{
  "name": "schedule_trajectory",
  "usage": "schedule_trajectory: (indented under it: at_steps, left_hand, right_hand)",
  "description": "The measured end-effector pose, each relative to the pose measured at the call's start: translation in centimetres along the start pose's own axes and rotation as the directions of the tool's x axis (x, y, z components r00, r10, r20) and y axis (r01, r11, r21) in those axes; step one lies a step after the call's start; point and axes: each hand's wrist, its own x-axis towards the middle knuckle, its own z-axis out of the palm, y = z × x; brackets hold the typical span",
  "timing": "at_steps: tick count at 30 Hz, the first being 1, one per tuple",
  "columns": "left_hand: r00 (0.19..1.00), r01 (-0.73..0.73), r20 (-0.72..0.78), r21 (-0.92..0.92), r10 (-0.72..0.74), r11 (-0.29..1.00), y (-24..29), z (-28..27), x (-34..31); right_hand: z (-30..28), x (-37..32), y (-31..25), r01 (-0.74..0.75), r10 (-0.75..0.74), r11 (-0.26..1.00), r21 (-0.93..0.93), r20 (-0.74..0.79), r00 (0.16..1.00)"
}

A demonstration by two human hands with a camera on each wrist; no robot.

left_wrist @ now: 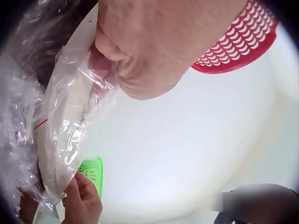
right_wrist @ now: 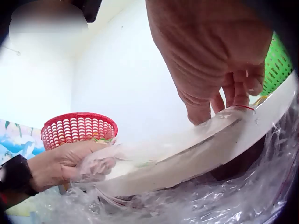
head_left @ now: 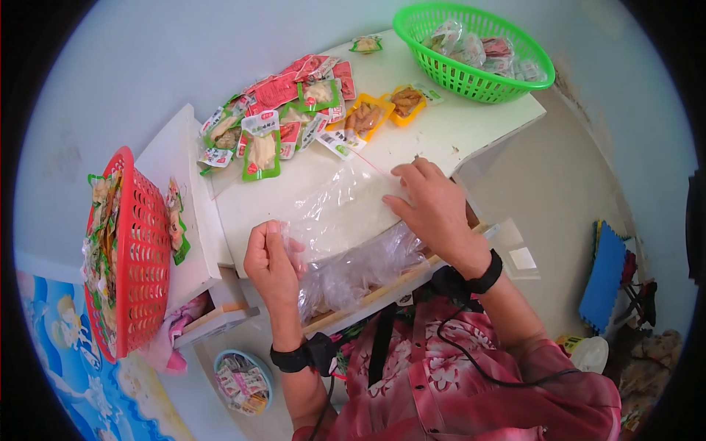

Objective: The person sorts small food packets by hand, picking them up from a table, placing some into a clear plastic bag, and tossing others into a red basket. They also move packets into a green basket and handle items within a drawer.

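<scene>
Left hand (head_left: 273,266) closed on near end of clear bag (head_left: 327,209), thumb uppermost; right hand (head_left: 440,212) half-open at other end, fingers bent, thumb apart, pinch or mere touch: cannot tell; bag spans between, over white table (head_left: 478,121), beside crumpled plastic (head_left: 360,273).

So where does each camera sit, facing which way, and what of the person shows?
Head: worn on the head, facing forward and down at the white table; shows left hand, right hand, forearms, shirt.
Left wrist: worn there, facing past the left hand along the clear bag to the right hand.
Right wrist: worn there, facing past the right hand to the left.
Both wrist views share the bag, red basket, green basket.
</scene>
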Motion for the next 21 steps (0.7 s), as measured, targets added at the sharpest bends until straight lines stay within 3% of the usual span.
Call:
schedule_trajectory:
  at_steps: [2,5,8,15,18,21]
  left_hand:
    - [0.998,-0.061,0.007,0.120,0.061,0.991,-0.3,-1.0,1.1]
    - [0.935,-0.319,-0.071,0.255,0.347,0.913,-2.4,-2.1,4.1]
    - [0.911,-0.358,0.026,0.545,0.411,0.758,-2.1,-3.6,5.8]
    - [0.869,-0.356,-0.005,0.688,0.495,0.633,-0.9,-3.0,6.0]
    - [0.860,-0.364,0.027,0.731,0.509,0.577,-1.1,-2.5,5.6]
    - [0.857,-0.375,0.053,0.747,0.512,0.549,-1.0,-2.5,5.7]
  right_hand:
    - [0.6,0.0,0.5,-0.032,0.032,0.999,-0.006,0.092,0.995]
    - [0.8,0.2,0.7,-0.024,0.023,1.000,0.010,0.068,0.997]
    - [0.8,0.1,0.6,-0.022,0.021,0.998,0.056,0.015,1.000]
    - [1.1,-0.2,1.4,-0.215,0.231,0.907,0.363,-0.001,0.973]
    - [0.1,0.0,-0.4,-0.185,0.176,0.949,0.256,0.056,0.983]
    - [0.1,0.0,-0.8,-0.006,0.004,0.997,0.081,0.025,1.000]
